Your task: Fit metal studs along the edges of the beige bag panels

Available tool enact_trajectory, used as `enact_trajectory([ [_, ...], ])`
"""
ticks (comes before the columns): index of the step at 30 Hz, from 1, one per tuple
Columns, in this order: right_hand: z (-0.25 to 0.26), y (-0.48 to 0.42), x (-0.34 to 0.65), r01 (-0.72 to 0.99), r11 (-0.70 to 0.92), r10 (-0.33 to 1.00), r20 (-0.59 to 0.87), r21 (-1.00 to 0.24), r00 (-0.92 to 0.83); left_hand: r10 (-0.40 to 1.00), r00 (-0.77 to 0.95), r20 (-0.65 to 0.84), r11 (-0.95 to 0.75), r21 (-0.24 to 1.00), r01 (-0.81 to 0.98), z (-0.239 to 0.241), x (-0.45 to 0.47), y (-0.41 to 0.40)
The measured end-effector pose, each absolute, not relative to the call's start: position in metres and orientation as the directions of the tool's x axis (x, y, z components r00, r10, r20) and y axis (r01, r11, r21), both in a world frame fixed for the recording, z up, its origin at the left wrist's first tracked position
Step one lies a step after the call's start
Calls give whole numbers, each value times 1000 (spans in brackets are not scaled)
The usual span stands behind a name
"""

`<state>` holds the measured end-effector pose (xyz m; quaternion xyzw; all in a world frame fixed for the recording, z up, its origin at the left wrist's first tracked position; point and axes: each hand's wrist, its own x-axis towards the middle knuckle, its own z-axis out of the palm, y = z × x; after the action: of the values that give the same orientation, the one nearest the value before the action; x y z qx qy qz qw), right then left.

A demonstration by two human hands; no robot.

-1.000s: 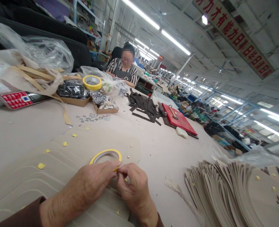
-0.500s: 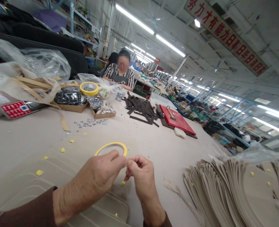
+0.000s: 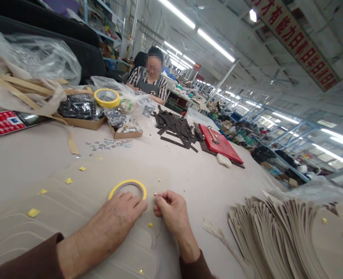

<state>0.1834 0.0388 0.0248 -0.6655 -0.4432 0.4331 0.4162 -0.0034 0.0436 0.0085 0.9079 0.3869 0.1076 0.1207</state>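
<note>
My left hand point(image 3: 117, 219) lies on the beige cut pieces point(image 3: 72, 217) spread before me, its fingers curled against the near edge of a thin yellow tape roll point(image 3: 127, 186). My right hand point(image 3: 170, 209) sits just to the right, fingers curled in a pinch on the table next to a tiny metal stud point(image 3: 155, 194). What the pinch holds, if anything, is too small to make out. Small yellow tape squares point(image 3: 33, 212) dot the beige pieces.
A fanned stack of beige pieces point(image 3: 282, 240) lies at the right. Farther back are dark strips point(image 3: 175, 130), a red board point(image 3: 220, 145), cardboard trays of hardware point(image 3: 125, 130), loose metal rings point(image 3: 107, 144), a second tape roll point(image 3: 107, 97) and a red phone point(image 3: 6, 122). A person point(image 3: 151, 79) sits across the table.
Both hands have come down from a raised pinch at the tape roll's edge and now rest low on the beige pieces. The view has shifted slightly.
</note>
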Motion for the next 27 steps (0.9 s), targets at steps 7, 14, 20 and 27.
enact_trajectory([
  [7,33,35,184,326,-282,952,-223,-902,208,649,645,403,-749,485,451,-3,-13,51],
  [14,41,39,183,209,-366,920,-320,-907,225,744,655,130,-624,484,613,5,-9,54],
  [20,41,42,182,263,-366,925,-318,-892,208,732,677,69,-604,526,599,8,-9,50],
  [27,45,35,184,415,-416,909,-366,-809,198,740,672,34,-564,576,591,1,-13,48],
])
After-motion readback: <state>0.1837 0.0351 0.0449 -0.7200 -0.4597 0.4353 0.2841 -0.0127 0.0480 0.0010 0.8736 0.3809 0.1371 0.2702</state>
